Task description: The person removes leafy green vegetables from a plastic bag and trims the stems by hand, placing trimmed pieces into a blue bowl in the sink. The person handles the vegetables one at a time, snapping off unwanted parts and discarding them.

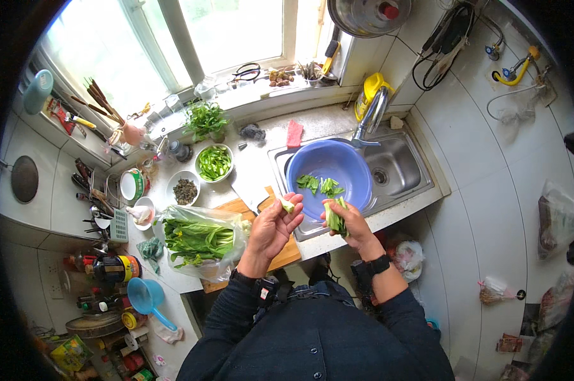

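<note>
My left hand (276,227), palm up, pinches a small pale green stem piece (287,205) between thumb and fingers. Green vegetable stalks (335,220) are gripped in my right hand (351,228), at the near rim of a blue plastic basin (353,157). Torn green leaves (331,187) lie on the basin's bottom. The basin rests over the left part of the steel sink. Left of my left hand, a clear plastic bag of leafy greens (199,242) lies partly over a wooden cutting board (282,255). A cleaver blade (250,186) lies at the board's far edge.
Bowls of cut green vegetable (214,163), dark bits (185,189) and peeled garlic or similar (143,213) stand at the left. A faucet (370,119) rises behind the basin, beside the bare sink bowl (396,162). A blue dipper (145,295) sits on the left counter.
</note>
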